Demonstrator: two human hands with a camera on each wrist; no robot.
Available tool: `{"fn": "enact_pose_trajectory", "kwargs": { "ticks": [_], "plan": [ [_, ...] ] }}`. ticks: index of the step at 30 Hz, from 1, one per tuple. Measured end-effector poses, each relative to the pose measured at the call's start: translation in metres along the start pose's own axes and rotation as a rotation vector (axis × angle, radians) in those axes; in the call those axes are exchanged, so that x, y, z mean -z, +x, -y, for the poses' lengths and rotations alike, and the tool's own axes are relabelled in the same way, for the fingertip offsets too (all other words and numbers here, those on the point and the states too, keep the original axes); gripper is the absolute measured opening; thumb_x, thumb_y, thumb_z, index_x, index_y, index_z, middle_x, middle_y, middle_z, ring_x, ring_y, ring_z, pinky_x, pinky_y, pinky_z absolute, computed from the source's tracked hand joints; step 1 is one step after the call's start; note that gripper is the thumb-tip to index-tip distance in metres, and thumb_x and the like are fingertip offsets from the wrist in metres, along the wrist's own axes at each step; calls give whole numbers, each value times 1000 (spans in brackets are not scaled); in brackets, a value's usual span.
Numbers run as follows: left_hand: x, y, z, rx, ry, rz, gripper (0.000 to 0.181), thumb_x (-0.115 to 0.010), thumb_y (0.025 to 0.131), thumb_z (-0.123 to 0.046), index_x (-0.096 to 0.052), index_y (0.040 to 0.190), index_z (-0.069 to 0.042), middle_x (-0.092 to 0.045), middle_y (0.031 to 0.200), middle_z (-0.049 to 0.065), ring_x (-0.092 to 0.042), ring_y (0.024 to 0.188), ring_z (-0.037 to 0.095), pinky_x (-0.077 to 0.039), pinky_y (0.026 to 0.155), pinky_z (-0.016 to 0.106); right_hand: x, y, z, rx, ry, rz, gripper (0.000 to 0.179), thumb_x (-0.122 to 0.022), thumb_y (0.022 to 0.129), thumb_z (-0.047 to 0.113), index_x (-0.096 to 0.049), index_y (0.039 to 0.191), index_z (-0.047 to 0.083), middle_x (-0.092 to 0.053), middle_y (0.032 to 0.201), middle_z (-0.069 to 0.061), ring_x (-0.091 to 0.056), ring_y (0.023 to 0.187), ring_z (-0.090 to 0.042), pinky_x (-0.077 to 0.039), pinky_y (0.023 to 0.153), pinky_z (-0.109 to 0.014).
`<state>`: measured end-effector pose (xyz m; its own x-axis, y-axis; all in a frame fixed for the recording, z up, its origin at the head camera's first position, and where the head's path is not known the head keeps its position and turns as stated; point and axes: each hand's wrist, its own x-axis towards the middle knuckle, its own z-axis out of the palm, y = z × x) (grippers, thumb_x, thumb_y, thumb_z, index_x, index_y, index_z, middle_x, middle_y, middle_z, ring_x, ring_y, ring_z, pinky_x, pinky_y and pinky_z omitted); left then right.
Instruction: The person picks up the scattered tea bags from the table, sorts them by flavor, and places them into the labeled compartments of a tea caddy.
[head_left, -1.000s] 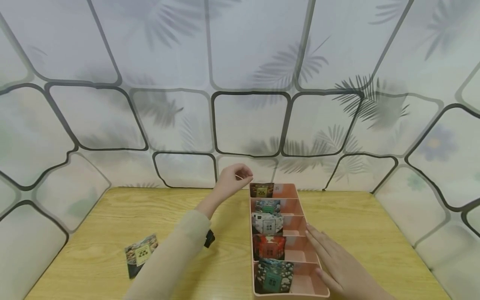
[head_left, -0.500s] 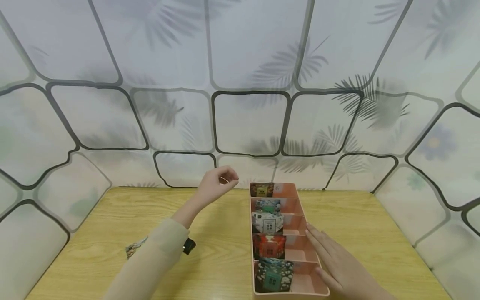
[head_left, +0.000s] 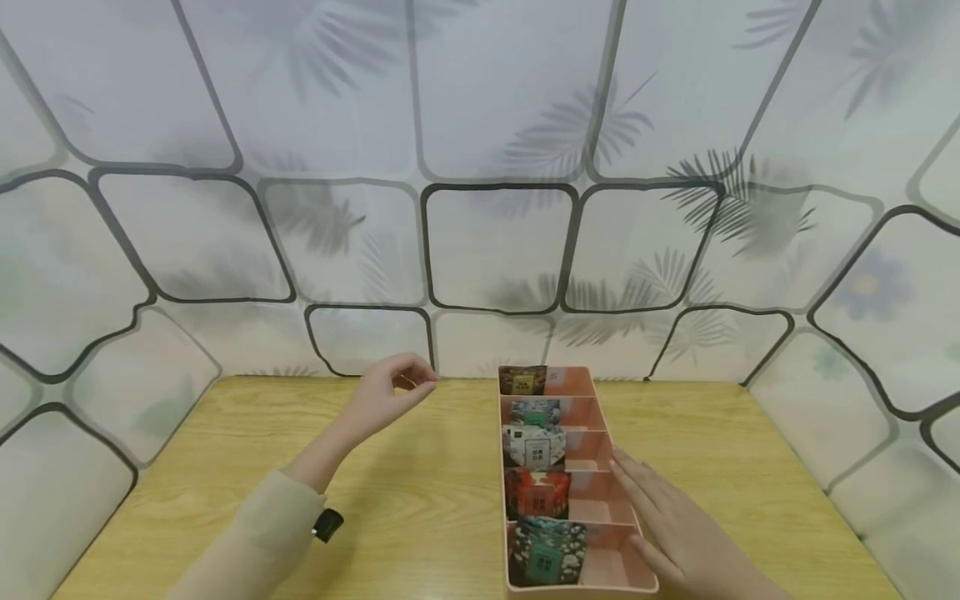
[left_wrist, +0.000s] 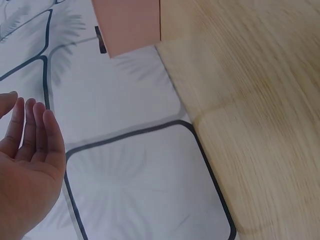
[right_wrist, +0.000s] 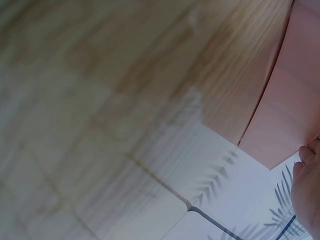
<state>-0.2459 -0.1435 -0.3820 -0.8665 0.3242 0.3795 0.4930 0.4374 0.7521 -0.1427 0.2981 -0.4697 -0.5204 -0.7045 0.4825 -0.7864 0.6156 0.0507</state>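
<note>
A long pink divided box [head_left: 609,568] runs away from me on the wooden table, with one packet in each compartment. From near to far lie a dark green packet [head_left: 547,553], a red packet [head_left: 537,497], a white packet [head_left: 534,448], a blue-green packet [head_left: 534,412] and a brown packet [head_left: 522,381]. My left hand [head_left: 384,398] hovers left of the box's far end, fingers loosely curled, holding nothing. In the left wrist view, the palm of that hand [left_wrist: 32,160] is bare. My right hand [head_left: 671,517] rests its straight fingers along the box's right side.
The wooden table [head_left: 435,517] meets a patterned cloth wall [head_left: 495,250] at the back and sides. A black strap piece [head_left: 327,525] shows at my left sleeve [head_left: 262,533].
My left hand has drawn left, away from the box's far end. The loose packet at the left of the table has become hidden behind my left forearm. My right hand stays put.
</note>
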Motion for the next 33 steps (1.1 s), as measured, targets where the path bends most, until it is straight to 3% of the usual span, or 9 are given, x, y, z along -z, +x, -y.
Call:
{"fn": "enact_pose_trajectory", "kwargs": {
  "ticks": [6, 11, 19, 28, 33],
  "plan": [
    [18, -18, 6, -15, 13, -19, 4, -72, 99, 0, -73, 102, -3, -75, 97, 12, -67, 87, 4, -60, 79, 26, 1, -1, 1, -17, -20, 23, 73, -59, 108, 38, -35, 162, -5, -32, 173, -18, -8, 167, -9, -2, 131, -15],
    [34, -35, 5, 10, 26, -28, 6, -71, 100, -1, -74, 104, -4, -75, 100, 13, -66, 88, 2, -60, 80, 25, 0, -1, 0, -12, -16, 13, 72, -57, 109, 39, -35, 162, -6, -34, 172, -20, -9, 167, -10, -3, 131, -16],
    [59, -65, 10, 46, 125, -48, 9, -71, 100, -2, -73, 107, -8, -75, 102, 8, -65, 91, -2, -59, 81, 24, 0, -1, 1, -34, -11, 49, 75, -67, 104, 33, -36, 161, -5, -34, 172, -19, -6, 166, -6, -2, 130, -13],
    [81, -90, 25, 57, 195, -52, 11, -71, 100, -1, -74, 107, -9, -74, 100, -1, -65, 91, -6, -60, 79, 23, 1, 0, 2, -34, -2, 25, 71, -56, 110, 39, -36, 162, -5, -37, 170, -20, -9, 166, -8, -3, 131, -14],
    [91, -104, 36, 108, 223, -66, 12, -72, 99, -2, -74, 108, -10, -73, 100, -8, -63, 91, -9, -59, 78, 22, 1, -2, 3, -52, -7, 57, 70, -56, 110, 37, -35, 162, -5, -36, 170, -21, -5, 166, -7, -2, 130, -14]
  ]
}}
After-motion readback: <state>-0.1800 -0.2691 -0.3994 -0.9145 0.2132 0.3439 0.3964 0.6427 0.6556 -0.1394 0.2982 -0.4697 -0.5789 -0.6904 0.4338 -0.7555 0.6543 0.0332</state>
